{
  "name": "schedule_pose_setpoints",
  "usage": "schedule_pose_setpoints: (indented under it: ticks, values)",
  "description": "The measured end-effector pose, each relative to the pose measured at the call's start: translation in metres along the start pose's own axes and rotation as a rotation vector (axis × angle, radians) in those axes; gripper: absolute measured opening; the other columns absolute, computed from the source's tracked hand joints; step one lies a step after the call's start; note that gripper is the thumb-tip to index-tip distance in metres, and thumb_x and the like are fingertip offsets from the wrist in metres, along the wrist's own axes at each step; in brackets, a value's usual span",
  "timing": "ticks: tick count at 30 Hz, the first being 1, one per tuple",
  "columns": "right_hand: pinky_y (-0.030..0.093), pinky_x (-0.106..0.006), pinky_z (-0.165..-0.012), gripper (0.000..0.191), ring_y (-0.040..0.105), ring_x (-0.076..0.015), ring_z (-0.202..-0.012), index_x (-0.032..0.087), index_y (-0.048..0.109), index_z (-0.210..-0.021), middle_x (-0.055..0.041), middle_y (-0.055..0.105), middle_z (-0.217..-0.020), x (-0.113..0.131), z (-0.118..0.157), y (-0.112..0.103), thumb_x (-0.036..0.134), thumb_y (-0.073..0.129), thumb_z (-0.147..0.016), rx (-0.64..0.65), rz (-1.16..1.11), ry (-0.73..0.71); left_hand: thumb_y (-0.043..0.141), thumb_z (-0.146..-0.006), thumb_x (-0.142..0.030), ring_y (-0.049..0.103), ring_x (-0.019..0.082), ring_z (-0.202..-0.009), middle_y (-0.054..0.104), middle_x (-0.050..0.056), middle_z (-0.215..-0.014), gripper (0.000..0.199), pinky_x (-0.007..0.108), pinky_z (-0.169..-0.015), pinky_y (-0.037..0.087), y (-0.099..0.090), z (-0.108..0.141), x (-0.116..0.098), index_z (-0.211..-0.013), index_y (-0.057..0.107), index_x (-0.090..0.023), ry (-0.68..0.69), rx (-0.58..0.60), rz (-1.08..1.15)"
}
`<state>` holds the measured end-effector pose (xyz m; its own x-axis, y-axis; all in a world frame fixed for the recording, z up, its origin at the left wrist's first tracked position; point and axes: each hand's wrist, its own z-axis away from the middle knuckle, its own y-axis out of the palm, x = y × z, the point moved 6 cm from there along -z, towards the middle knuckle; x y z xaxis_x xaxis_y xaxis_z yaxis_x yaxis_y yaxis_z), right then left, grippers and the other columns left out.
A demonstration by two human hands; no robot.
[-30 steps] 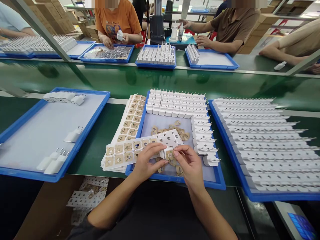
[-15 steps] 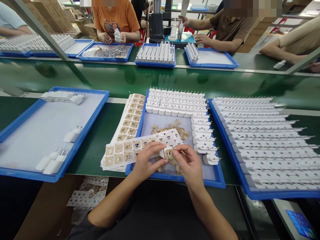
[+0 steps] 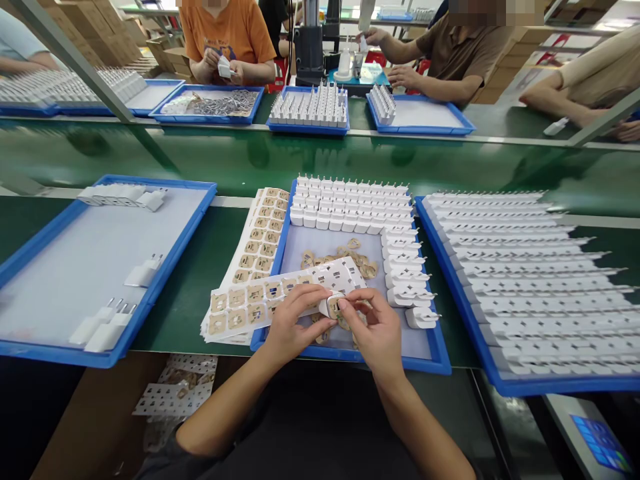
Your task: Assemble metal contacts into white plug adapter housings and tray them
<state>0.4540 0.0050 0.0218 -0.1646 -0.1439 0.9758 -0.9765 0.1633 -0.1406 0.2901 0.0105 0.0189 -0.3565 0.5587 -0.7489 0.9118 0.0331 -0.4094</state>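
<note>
My left hand [image 3: 296, 319] is closed around the side of a small white charger plug [image 3: 324, 307]. A tan sticker with cut-outs [image 3: 335, 305] covers the plug's face, which is turned up towards me. My right hand [image 3: 374, 328] grips the plug's right edge, its thumb lying on the sticker. Just behind my left hand a sticker sheet [image 3: 265, 293], partly peeled bare at its right end, rests across the tray's left rim. Loose tan pieces [image 3: 367, 268] lie in the blue tray [image 3: 435, 353] beneath and beyond my hands.
Rows of white charger plugs [image 3: 350, 207] line the tray's back and right side. Another blue tray [image 3: 575, 387] full of plugs stands at right; one with a few plugs [image 3: 107, 327] is at left. More sheets [image 3: 257, 233] are stacked between. Across the green belt [image 3: 225, 153], people work.
My right thumb has moved slightly left over the sticker on the plug's face. My left hand keeps its hold. Across the belt, the person in orange has raised the white piece they hold.
</note>
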Motion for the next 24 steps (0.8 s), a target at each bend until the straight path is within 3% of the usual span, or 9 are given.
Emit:
schedule_pose_setpoints:
  ticks: [5,10,13,15,19,22,24]
  values:
    - [0.056,-0.031,-0.070,0.008,0.063,-0.0159,-0.072,0.023,0.065,-0.087,-0.0012,0.066,-0.081,0.003,0.000,0.001,0.030,0.068,-0.088,-0.009,0.093,-0.019,0.072,-0.086,-0.033,0.067,0.023,-0.103,0.069,0.009,-0.109,0.034,0.039,-0.089,0.057,-0.001,-0.001,-0.002,-0.117,0.064,-0.023,0.025,-0.008,-0.028]
    - [0.055,-0.030,-0.065,0.006,0.061,-0.0159,-0.072,0.023,0.064,-0.091,-0.0018,0.063,-0.083,0.013,0.000,0.004,0.027,0.067,-0.089,-0.022,0.254,-0.146,0.072,-0.086,-0.030,0.068,0.022,-0.100,0.069,0.009,-0.105,0.030,0.037,-0.086,0.058,-0.003,-0.001,-0.006,-0.114,0.063,-0.022,0.063,-0.062,-0.060]
    - [0.055,-0.027,-0.060,0.032,0.061,-0.0174,-0.078,0.025,0.059,-0.114,-0.0027,0.060,-0.090,0.011,-0.001,0.003,0.029,0.071,-0.085,-0.035,0.184,-0.120,0.072,-0.086,-0.033,0.068,0.022,-0.099,0.069,0.008,-0.103,0.028,0.038,-0.084,0.058,-0.005,0.002,-0.004,-0.110,0.062,-0.022,0.044,-0.114,-0.079]
    - [0.058,-0.026,-0.059,0.046,0.062,-0.0188,-0.086,0.027,0.055,-0.125,-0.0044,0.060,-0.098,0.005,-0.001,0.007,0.030,0.074,-0.083,0.047,0.061,-0.062,0.072,-0.086,-0.033,0.068,0.022,-0.098,0.068,0.008,-0.103,0.028,0.037,-0.083,0.059,-0.006,0.003,-0.002,-0.108,0.061,-0.022,0.034,-0.144,-0.073]
    - [0.060,-0.027,-0.065,0.030,0.061,-0.0210,-0.098,0.028,0.067,-0.111,-0.0071,0.060,-0.112,-0.003,0.001,0.016,0.030,0.075,-0.082,0.199,-0.110,-0.011,0.073,-0.085,-0.030,0.068,0.021,-0.097,0.068,0.007,-0.102,0.027,0.036,-0.082,0.059,-0.008,0.004,-0.002,-0.107,0.059,-0.022,0.069,-0.184,-0.029]
    - [0.059,-0.028,-0.066,0.014,0.063,-0.0211,-0.097,0.028,0.072,-0.102,-0.0062,0.063,-0.106,-0.008,0.000,0.014,0.031,0.068,-0.089,0.148,-0.223,0.029,0.077,-0.081,-0.027,0.069,0.020,-0.095,0.068,0.005,-0.100,0.031,0.036,-0.080,0.058,-0.009,0.005,-0.005,-0.106,0.059,-0.023,0.126,-0.198,-0.046]
    - [0.058,-0.028,-0.066,0.014,0.063,-0.0203,-0.093,0.027,0.074,-0.099,-0.0056,0.065,-0.098,-0.008,-0.001,0.014,0.031,0.063,-0.093,0.126,-0.222,0.030,0.079,-0.080,-0.025,0.068,0.020,-0.093,0.067,0.005,-0.099,0.033,0.036,-0.080,0.058,-0.009,0.005,-0.007,-0.106,0.059,-0.023,0.138,-0.206,-0.069]
